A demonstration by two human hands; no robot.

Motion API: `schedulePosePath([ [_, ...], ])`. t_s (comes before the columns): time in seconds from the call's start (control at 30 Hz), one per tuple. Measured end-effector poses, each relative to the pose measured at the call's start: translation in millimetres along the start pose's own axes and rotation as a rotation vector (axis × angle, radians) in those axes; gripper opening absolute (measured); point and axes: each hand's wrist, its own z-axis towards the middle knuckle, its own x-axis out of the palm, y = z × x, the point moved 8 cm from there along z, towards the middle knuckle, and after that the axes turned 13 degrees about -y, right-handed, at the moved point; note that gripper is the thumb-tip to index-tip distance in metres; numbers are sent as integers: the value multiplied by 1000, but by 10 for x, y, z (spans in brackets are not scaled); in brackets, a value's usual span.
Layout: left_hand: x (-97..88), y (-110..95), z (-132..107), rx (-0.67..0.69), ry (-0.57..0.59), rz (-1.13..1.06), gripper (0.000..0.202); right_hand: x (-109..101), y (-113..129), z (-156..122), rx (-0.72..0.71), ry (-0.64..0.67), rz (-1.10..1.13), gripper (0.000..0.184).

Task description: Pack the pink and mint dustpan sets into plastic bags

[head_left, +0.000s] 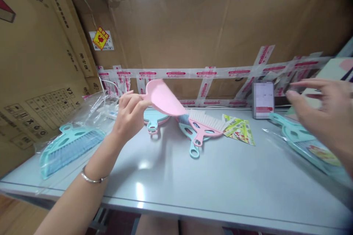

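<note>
My left hand [131, 115] is closed round the handle of a pink dustpan [164, 99], holding it tilted above the table. Raised at the right, my right hand [322, 114] has its thumb and fingers apart, with nothing between them. Below the dustpan, a pink brush [204, 126] with white bristles overlaps a turquoise brush [194, 150]. Left of these, a turquoise dustpan [152, 118] lies over a pink one, which shows only at its edge. Partly behind my right hand is a turquoise brush-and-dustpan set [300, 139] in clear plastic.
A turquoise brush [73, 150] with blue bristles lies in clear plastic at the left. Green-yellow packets [239, 129] rest right of the brushes, and a phone [263, 100] leans upright behind. Cardboard boxes [176, 29] line the back and left of the grey table [176, 187].
</note>
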Motion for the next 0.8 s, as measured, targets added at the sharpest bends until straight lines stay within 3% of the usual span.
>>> schedulePosePath([
  [0.1, -79, -144, 1, 103, -16, -118, 28, 212, 573, 61, -39, 45, 246, 34],
  [0.2, 40, -270, -16, 51, 193, -267, 24, 400, 1119, 101, -165, 203, 408, 53],
  [0.27, 122, -380, -19, -15, 333, -365, 21, 577, 1384, 70, -216, 440, 492, 67],
  [0.33, 157, -497, -15, -60, 414, -460, 19, 731, 1542, 11, -210, 683, 556, 70],
  [0.43, 184, -561, -60, -124, 470, -557, 16, 835, 1642, -34, -148, 891, 624, 63],
  [0.5, 169, -522, -100, -137, 408, -588, 15, 853, 1652, -94, -81, 1010, 649, 47],
  [0.53, 138, -475, -105, -141, 321, -583, 16, 849, 1639, -129, -34, 1051, 651, 39],
  [0.6, 28, -333, -96, -190, 59, -531, 21, 822, 1570, -173, 110, 1036, 657, 33],
  [0.67, -59, -193, -107, -322, -166, -489, 44, 780, 1453, -197, 340, 884, 720, 33],
  [0.73, 26, -142, -126, -507, -174, -584, 65, 750, 1338, -298, 609, 705, 829, 32],
  [0.8, 235, -195, -171, -711, -19, -761, 67, 752, 1293, -487, 819, 592, 911, 32],
])
